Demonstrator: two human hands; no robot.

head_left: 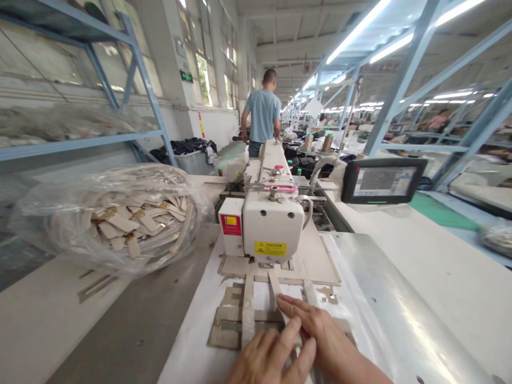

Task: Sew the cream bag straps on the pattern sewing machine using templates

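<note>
A white sewing machine head (272,218) with a yellow caution label stands over a flat beige template plate (320,261). Pale strips run from under the machine toward me, one at the left (248,306) and a middle one (275,284). My right hand (320,325) presses its fingertips on the middle strip, fingers together. Lower down, my left hand (272,357) lies with bent, spread fingers over the near part of the strips, its fingertips close to my right hand. What lies beneath the palms is hidden.
A clear plastic bag (140,224) of beige strap pieces sits at the left. A control screen (384,180) stands at the right. Thread cones (327,143) are behind the machine. Farther back a person (264,112) faces away. Blue shelving (148,85) rises at the left.
</note>
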